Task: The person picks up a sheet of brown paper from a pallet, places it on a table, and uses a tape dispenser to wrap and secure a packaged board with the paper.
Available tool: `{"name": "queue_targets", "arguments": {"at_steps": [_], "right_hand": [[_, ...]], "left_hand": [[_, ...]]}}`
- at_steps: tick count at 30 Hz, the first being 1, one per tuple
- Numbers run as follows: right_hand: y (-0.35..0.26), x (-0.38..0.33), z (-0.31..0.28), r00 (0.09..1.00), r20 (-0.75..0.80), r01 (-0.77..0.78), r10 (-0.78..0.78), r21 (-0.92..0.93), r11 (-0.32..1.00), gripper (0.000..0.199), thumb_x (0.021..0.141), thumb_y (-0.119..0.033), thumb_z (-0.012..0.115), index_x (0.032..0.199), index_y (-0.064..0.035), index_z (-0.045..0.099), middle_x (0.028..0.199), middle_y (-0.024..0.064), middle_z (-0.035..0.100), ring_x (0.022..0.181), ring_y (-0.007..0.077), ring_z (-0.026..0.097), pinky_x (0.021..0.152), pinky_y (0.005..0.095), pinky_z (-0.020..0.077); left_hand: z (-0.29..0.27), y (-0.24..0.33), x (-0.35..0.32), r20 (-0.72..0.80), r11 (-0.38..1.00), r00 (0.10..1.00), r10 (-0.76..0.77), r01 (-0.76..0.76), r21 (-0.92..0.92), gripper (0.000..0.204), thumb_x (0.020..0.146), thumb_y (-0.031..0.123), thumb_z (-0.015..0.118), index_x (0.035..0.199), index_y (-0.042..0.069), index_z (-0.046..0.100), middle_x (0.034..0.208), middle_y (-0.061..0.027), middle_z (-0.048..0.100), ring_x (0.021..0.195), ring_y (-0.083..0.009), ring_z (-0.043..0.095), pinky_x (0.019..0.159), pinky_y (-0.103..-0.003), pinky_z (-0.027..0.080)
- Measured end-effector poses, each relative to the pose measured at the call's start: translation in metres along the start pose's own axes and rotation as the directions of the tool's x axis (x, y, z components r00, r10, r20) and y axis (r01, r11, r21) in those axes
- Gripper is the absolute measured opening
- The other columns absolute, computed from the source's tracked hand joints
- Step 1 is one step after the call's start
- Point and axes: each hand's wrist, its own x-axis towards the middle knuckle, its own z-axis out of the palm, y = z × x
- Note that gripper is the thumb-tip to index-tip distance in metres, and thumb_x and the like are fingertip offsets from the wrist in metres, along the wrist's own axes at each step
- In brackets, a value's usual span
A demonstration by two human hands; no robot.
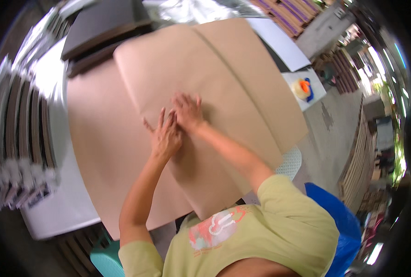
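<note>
The brown sheet lies broad across the worktop, its upper layer lapped over a lower one that shows to the left; whether the two are one folded piece cannot be told. Both hands rest on the upper layer near its left edge, the left hand just beside the right hand, their fingers touching or almost so. Each grip is wide, with fingers spread and nothing seen between them. The sheet looks light for its spread, smooth and fairly stiff, likely to bow when lifted and to mark if bent sharply; a straight crease runs along its right part. Flat palms should steady it, and its free edges look the best places to take hold, with the hands well apart to limit sagging. The near edge reaches toward the person's shirt, while the right corner juts out above the floor and a pale stool, giving fingers a way underneath. At the far left, grey boards crowd the sheet, and a wrapped bundle stands further left, so room looks tighter there.
</note>
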Motion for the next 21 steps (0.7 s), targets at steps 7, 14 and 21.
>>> {"name": "queue_targets", "arguments": {"at_steps": [7, 14, 21], "right_hand": [[0.007, -0.187, -0.105, 0.897, 0.342, 0.171, -0.278, 0.311, 0.935, 0.043, 0.080, -0.021, 0.053, 0.121, -0.0063, 0.049, 0.136, 0.0149, 0.035, 0.123, 0.0286, 0.037, 0.102, 0.0431, 0.0287], [0.354, -0.168, -0.199, 0.650, -0.472, -0.545, 0.595, 0.257, 0.798, 0.062, 0.076, -0.016, 0.063, 0.127, 0.0016, 0.032, 0.125, 0.0235, 0.039, 0.117, 0.0369, 0.038, 0.099, 0.0423, 0.0296], [0.576, -0.117, -0.217, 0.293, -0.099, -0.949, 0.951, 0.090, 0.302, 0.092, 0.060, -0.036, 0.074, 0.131, 0.0017, 0.029, 0.123, 0.0252, 0.045, 0.112, 0.0362, 0.046, 0.092, 0.0407, 0.0397]], "left_hand": [[-0.040, 0.048, 0.024, 0.151, 0.973, 0.987, -0.056, 0.020, 0.230, 0.080, 0.058, 0.056, 0.069, 0.112, 0.000, 0.056, 0.130, -0.0054, 0.045, 0.133, -0.0218, 0.020, 0.105, -0.056, -0.001], [-0.032, 0.067, 0.034, 0.193, 0.937, 0.959, -0.208, 0.140, 0.319, 0.085, 0.040, 0.053, 0.079, 0.106, 0.003, 0.059, 0.127, -0.0049, 0.047, 0.134, -0.0226, 0.017, 0.105, -0.058, 0.001], [-0.029, 0.078, 0.049, 0.293, 0.876, 0.889, -0.351, 0.202, 0.437, 0.085, 0.037, 0.051, 0.082, 0.105, 0.006, 0.059, 0.130, -0.0052, 0.044, 0.135, -0.0252, 0.013, 0.106, -0.057, 0.007]]}}
